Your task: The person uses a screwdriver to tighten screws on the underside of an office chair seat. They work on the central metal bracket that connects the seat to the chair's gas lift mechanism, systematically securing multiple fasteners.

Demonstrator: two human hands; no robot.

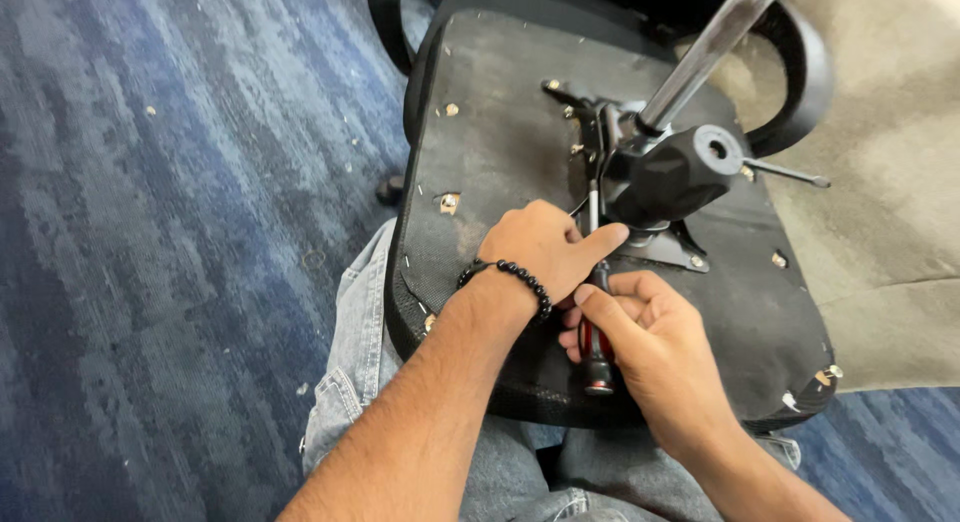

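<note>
Black fabric covers the underside of an upturned office chair seat (500, 132), which lies across the person's lap in grey jeans (350, 382). The seat's near edge curves from 8 o'clock to 5 o'clock in the view, and both hands work just inside it.

The right hand (650, 352) is wrapped around the red-and-black handle of a screwdriver (597, 357), fingers curled tight on the grip, with the handle's butt end pointing toward 6 o'clock. The screwdriver's shaft runs up toward 12 o'clock to the metal mounting plate (660, 247) at the seat's centre, where its tip is hidden among the brackets. The left hand (545, 247), with a black bead bracelet (510, 277) on the wrist, rests on the seat and closes loosely over the shaft, its forefinger stretched out toward 3 o'clock along the plate's edge.

Above the plate sits a black plastic knob (670, 172), and a chrome gas-lift column (700, 52) slants away toward 1 o'clock and out of frame. A thin lever (785, 172) sticks out toward 3 o'clock. A curved black armrest (800, 72) arcs around the seat's far right edge, close to the column.

Small staples and torn spots dot the fabric near the rim, most plainly at 4 o'clock and 10 o'clock. Blue carpet (150, 232) spreads broadly to the left, from 7 to 11 o'clock, giving open floor beside the seat; beige carpet (900, 182) lies to the right.
</note>
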